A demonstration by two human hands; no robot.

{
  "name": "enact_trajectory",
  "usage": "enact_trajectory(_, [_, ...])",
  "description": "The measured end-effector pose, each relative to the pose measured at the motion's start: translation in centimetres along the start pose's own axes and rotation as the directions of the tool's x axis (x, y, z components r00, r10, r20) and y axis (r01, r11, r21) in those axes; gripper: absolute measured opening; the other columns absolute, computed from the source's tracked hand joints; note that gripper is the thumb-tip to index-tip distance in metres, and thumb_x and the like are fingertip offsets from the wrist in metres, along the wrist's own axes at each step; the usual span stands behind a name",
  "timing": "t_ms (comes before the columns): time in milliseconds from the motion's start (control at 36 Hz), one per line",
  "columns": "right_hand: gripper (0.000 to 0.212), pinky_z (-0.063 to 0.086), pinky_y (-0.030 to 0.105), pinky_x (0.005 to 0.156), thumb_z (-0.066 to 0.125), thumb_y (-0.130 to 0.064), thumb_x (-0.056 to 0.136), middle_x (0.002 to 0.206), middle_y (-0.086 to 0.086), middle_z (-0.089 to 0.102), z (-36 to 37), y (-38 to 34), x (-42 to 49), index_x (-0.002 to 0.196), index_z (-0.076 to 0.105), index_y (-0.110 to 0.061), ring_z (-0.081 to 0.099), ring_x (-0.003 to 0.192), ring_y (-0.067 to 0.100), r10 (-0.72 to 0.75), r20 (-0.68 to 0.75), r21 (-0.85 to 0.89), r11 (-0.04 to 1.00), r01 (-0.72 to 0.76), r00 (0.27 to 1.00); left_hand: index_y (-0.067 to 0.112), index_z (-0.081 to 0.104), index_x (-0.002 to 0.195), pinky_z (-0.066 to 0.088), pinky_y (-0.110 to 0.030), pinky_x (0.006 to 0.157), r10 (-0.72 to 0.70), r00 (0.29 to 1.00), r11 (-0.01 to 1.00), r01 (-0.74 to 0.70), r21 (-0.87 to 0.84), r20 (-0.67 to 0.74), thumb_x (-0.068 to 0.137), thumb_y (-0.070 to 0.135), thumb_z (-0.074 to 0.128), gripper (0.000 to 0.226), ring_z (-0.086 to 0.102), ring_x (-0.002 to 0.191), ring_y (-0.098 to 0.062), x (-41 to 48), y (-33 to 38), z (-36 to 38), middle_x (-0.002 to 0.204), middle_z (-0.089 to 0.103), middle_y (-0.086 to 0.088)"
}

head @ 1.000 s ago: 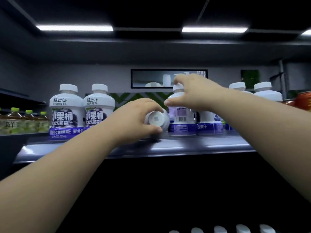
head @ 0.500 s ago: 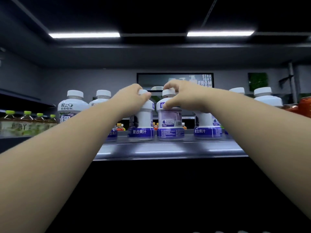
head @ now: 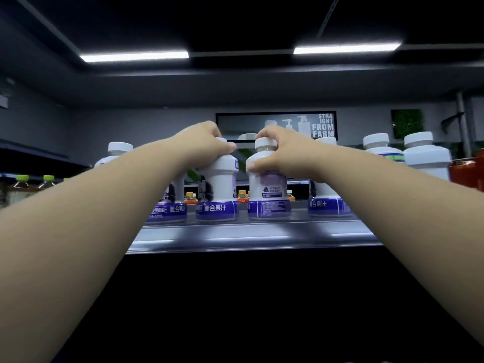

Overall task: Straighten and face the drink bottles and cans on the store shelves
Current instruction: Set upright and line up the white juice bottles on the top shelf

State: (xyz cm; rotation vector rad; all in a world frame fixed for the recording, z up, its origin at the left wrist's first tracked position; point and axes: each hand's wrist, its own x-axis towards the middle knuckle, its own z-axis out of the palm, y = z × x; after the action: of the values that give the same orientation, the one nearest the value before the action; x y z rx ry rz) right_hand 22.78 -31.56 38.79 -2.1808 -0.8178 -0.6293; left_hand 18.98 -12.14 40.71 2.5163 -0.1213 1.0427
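Several white juice bottles with purple labels stand in a row on the grey shelf (head: 251, 237). My left hand (head: 201, 142) is closed over the top of one upright juice bottle (head: 217, 189), hiding its cap. Just to the right, my right hand (head: 282, 153) grips the shoulder and cap of a second juice bottle (head: 269, 195), whose small-print back label faces me. Another bottle (head: 167, 205) stands behind my left forearm, and one more (head: 327, 203) is half hidden behind my right wrist.
Two more white bottles (head: 424, 155) stand at the right end, beside a red container (head: 466, 174). Green-capped tea bottles (head: 34, 182) sit on a shelf at the left. Small orange-capped bottles (head: 242, 196) show on a far shelf. Below the shelf edge all is dark.
One second ago my left hand held a bottle lying on its side; that bottle now stands upright under the hand. My right hand has stayed on its bottle, which has turned.
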Motion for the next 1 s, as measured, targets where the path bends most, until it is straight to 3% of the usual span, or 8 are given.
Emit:
enact_trajectory(111, [0.059,0.062,0.045,0.083,0.08,-0.032,0.072,0.106,0.003,0.066,0.0,0.0,0.1,0.123,0.05,-0.03,0.071,0.093,0.022,0.021,0.017,0.025,0.999,-0.022,1.0,0.011,0.061,0.118,0.041,-0.033,0.079,0.009,1.0,0.988,-0.006,0.151,-0.017,0.096,0.041,0.056,0.037,0.057,0.104,-0.027,0.0,0.6,-0.5,0.115,0.063,-0.007])
enact_trajectory(222, [0.056,0.061,0.052,0.084,0.07,-0.029,0.065,0.109,0.009,0.065,0.2,0.0,0.1,0.117,0.051,-0.03,0.071,0.095,0.028,0.039,0.042,0.069,0.997,-0.042,0.998,0.024,0.068,0.12,0.048,-0.032,0.087,0.071,0.995,0.997,-0.073,0.026,0.07,0.096,0.009,0.049,0.034,0.06,0.105,-0.023,-0.2,0.3,-1.3,0.12,0.066,-0.003])
enact_trajectory(361, [0.06,0.061,0.037,0.068,0.086,-0.046,0.071,0.101,0.0,0.067,0.9,0.4,0.0,0.119,0.052,-0.035,0.072,0.086,0.022,0.019,-0.038,0.012,1.0,-0.018,0.999,0.029,0.069,0.12,0.044,-0.031,0.09,0.147,0.985,0.946,-0.168,0.276,0.094,0.098,0.031,0.055,0.027,0.057,0.101,-0.016,-0.2,-0.4,-2.6,0.121,0.066,0.004])
enact_trajectory(500, [0.049,0.057,0.032,0.06,0.07,-0.017,0.083,0.112,0.011,0.065,1.7,0.2,0.2,0.126,0.05,-0.027,0.069,0.082,0.021,0.027,-0.005,0.192,0.981,-0.025,1.0,0.03,0.069,0.123,0.038,-0.026,0.089,0.186,0.981,0.942,-0.196,0.273,0.064,0.098,0.038,0.056,0.029,0.053,0.101,-0.011,-0.2,-1.2,-2.7,0.124,0.066,0.007])
enact_trajectory(556, [0.056,0.06,0.034,0.066,0.081,-0.028,0.079,0.113,0.009,0.064,1.9,0.0,0.4,0.126,0.05,-0.029,0.07,0.087,0.021,0.024,0.009,0.23,0.973,-0.025,1.0,0.031,0.069,0.123,0.039,-0.026,0.09,0.195,0.979,0.944,-0.202,0.261,0.053,0.097,0.04,0.057,0.03,0.053,0.102,-0.011,-0.1,-1.5,-2.7,0.124,0.067,0.008])
enact_trajectory(639, [0.071,0.063,0.04,0.071,0.091,-0.047,0.063,0.105,0.0,0.064,2.4,-0.3,0.4,0.119,0.049,-0.028,0.07,0.089,0.02,0.02,-0.097,0.051,0.999,-0.015,0.995,0.033,0.069,0.122,0.04,-0.027,0.091,0.192,0.981,0.949,-0.196,0.246,0.042,0.097,0.041,0.057,0.029,0.055,0.105,-0.012,0.1,-1.8,-2.6,0.123,0.067,0.008])
enact_trajectory(750, [0.05,0.062,0.047,0.08,0.078,-0.024,0.073,0.11,0.01,0.067,2.6,-0.6,1.0,0.115,0.051,-0.023,0.072,0.093,0.027,0.036,-0.06,0.17,0.985,-0.025,0.998,0.035,0.069,0.12,0.04,-0.027,0.091,0.195,0.98,0.951,-0.195,0.239,0.027,0.097,0.042,0.057,0.028,0.055,0.104,-0.012,0.1,-2.0,-2.5,0.122,0.068,0.009])
enact_trajectory(1000, [0.055,0.062,0.048,0.082,0.075,-0.009,0.078,0.114,0.016,0.068,2.3,0.0,1.3,0.123,0.048,-0.023,0.073,0.095,0.029,0.024,0.04,0.301,0.953,-0.035,0.999,0.037,0.07,0.117,0.039,-0.029,0.088,0.197,0.98,0.965,-0.196,0.177,0.011,0.097,0.043,0.056,0.025,0.056,0.102,-0.012,0.1,-2.7,-2.3,0.112,0.067,0.011])
